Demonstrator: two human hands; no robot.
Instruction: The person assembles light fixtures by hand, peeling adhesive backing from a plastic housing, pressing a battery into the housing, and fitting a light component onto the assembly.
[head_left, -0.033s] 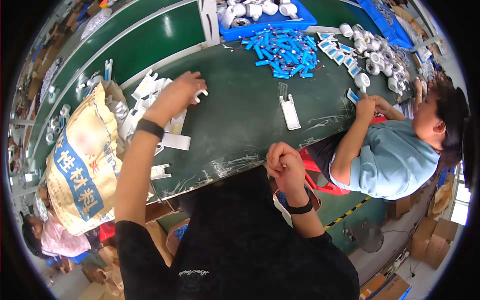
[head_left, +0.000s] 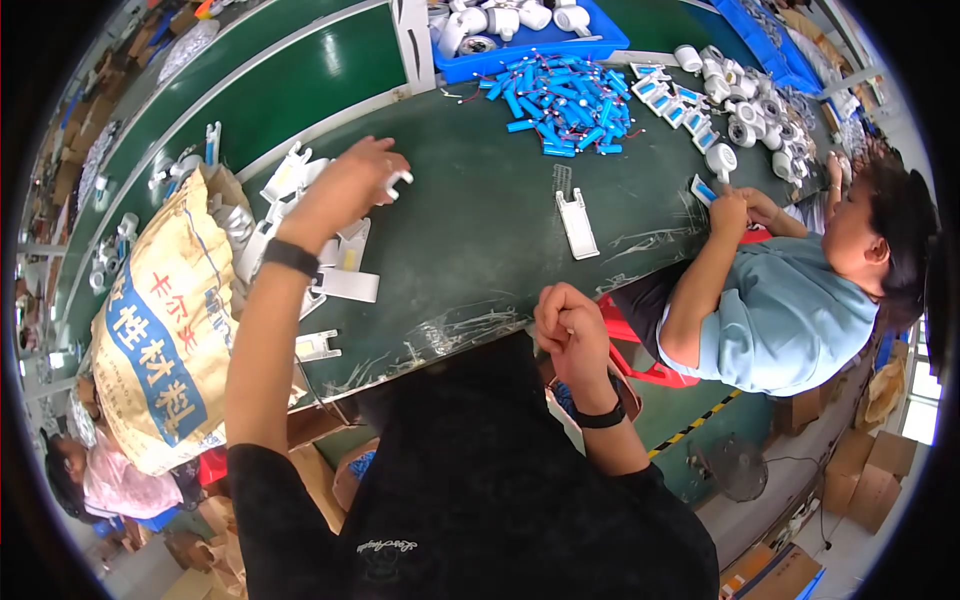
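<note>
White part point(head_left: 399, 183) is in my left hand point(head_left: 362, 182), grasped near the pile point(head_left: 349, 285); I'd favour a light, steady pinch. My right hand point(head_left: 572, 322) is loosely curled; I cannot tell if it holds anything.

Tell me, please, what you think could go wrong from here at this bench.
The white piece in the left hand could drop if the grip loosens. The flat white part lying near the front edge of the bench might get knocked by the left forearm beside it. The blue cylinders are heaped loosely, so some may roll if bumped.
</note>
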